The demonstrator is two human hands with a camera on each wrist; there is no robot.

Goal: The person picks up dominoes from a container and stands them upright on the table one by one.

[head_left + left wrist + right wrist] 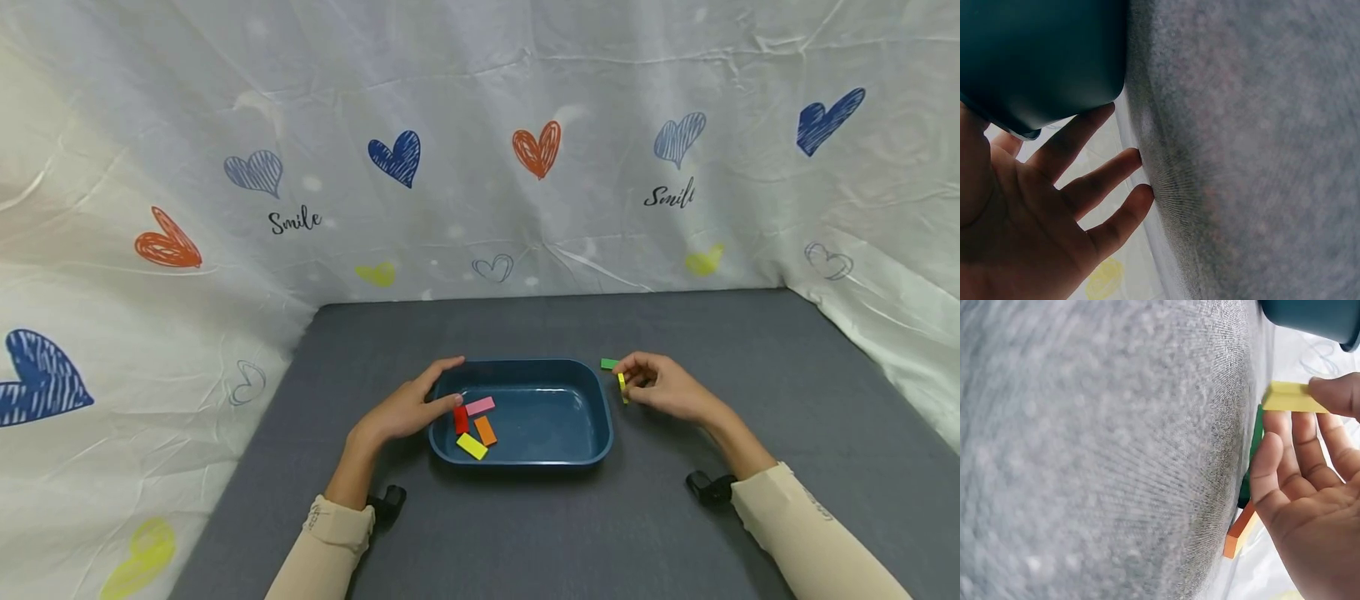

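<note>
Just off the right end of the blue tray (pixel 555 421), I am pinching a yellow block (pixel 1285 397) in my right grip (pixel 667 390), thumb and fingers pressing it from opposite sides. Its long axis is standing roughly upright in the right wrist view, not lying along the tray's length; whether its lower end is touching the counter (pixel 480 533), I cannot tell. What I am judging to count most is the sideways relation: the tray's hollow is lying to the left of the block, its right wall is standing between them, and my right grip is the one holding this side. Near the tray's far right corner a green block (pixel 608 364) is lying, with an orange block (pixel 1239 534) resting close by it. At the tray's left end my left grip (pixel 408 410) is holding the rim, thumb reaching over it and fingers spreading outside, while a red block (pixel 461 421) is lying inside, just beside that thumb.
</note>
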